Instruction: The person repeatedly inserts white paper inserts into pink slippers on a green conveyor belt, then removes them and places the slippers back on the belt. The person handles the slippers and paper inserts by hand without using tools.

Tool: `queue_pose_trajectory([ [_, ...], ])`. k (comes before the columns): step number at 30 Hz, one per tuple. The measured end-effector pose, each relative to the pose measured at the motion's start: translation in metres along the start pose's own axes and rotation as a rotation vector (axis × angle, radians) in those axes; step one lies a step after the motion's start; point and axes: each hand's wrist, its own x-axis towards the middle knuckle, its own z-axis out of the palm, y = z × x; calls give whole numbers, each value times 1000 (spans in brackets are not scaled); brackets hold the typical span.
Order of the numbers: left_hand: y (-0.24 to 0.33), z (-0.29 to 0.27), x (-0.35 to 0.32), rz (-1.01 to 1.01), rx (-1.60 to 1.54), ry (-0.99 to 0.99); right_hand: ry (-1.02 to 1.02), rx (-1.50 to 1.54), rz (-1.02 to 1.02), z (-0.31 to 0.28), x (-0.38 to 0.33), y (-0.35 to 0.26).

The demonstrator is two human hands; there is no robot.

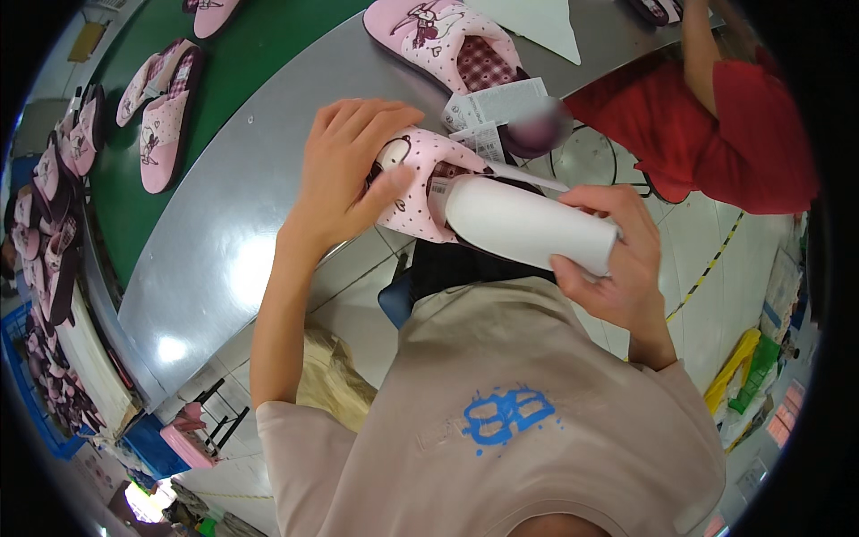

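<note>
A pink slipper [422, 213] with dark dots is in front of my torso, at the table's near edge. My left hand [344, 170] is wrapped round its toe from the left, the thumb lying over the upper. From the right, my right hand [622, 255] grips the outer end of a smooth white curved insert [528, 219]. The insert's inner end sits in the slipper's opening; how deep it reaches is hidden. Just beyond lies a matching slipper [438, 40] with a checked lining and printed paper tags [497, 103] at its heel.
The grey metal table [224, 206] curves beside a green belt [255, 45] carrying more pink slippers [165, 134]. Many slippers [54, 192] hang or pile at far left, above a blue crate [18, 340]. A white sheet [537, 27] lies at the back. A person in red [743, 134] is at right.
</note>
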Motion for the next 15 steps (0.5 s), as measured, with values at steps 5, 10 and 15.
queue_pose_trajectory([
  [5, 8, -18, -13, 3, 138, -113, 39, -39, -90, 31, 8, 12],
  [10, 5, -18, -22, -23, 147, -87, -37, -9, -133, 47, 29, 25],
  [15, 2, -15, -19, 0, 177, -84, -83, -42, -222, 68, 55, 42],
])
